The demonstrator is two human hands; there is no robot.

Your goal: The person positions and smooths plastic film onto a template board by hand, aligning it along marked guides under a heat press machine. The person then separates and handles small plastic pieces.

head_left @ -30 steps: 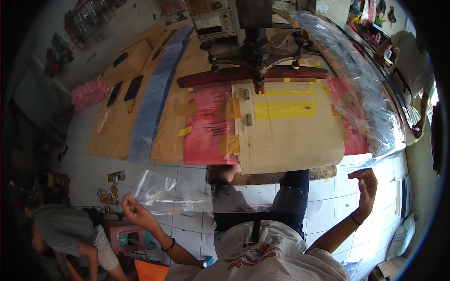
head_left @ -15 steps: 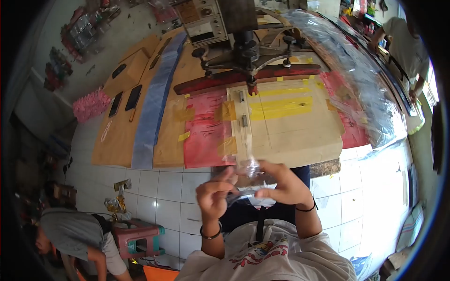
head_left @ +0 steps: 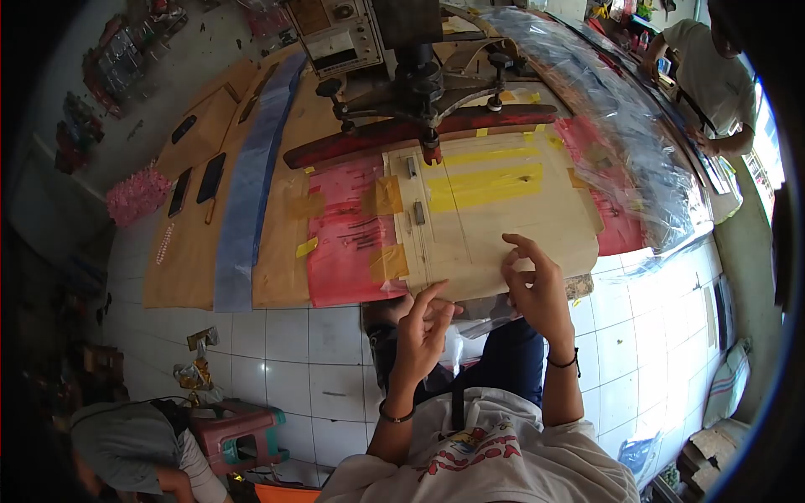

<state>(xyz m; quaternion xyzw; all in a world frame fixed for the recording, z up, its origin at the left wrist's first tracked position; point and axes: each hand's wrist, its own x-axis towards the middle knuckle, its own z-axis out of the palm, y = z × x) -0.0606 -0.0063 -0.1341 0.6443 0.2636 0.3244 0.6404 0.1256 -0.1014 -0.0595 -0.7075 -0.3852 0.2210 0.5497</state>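
Note:
A crumpled piece of clear plastic lies just below the table's front edge, over my lap. My left hand is at its left side with fingers apart. Its fingertips are close to the plastic; I cannot tell whether they touch it. Above the plastic's right side, my right hand is raised, thumb and forefinger apart, over the front of a beige board. Yellow tape strips cross that board, and two small metal pieces sit along its left side. Red sheeting is taped beside it.
A machine head with a red-ended tip and a long dark-red bar stands over the board. Phones and a blue strip lie left. Clear sheeting covers the right. One person stands right; another bends lower left.
My hands have moved apart from the plastic they were handling together. The right hand has risen over the board, and the plastic has spread out lower between them. The view has shifted slightly.

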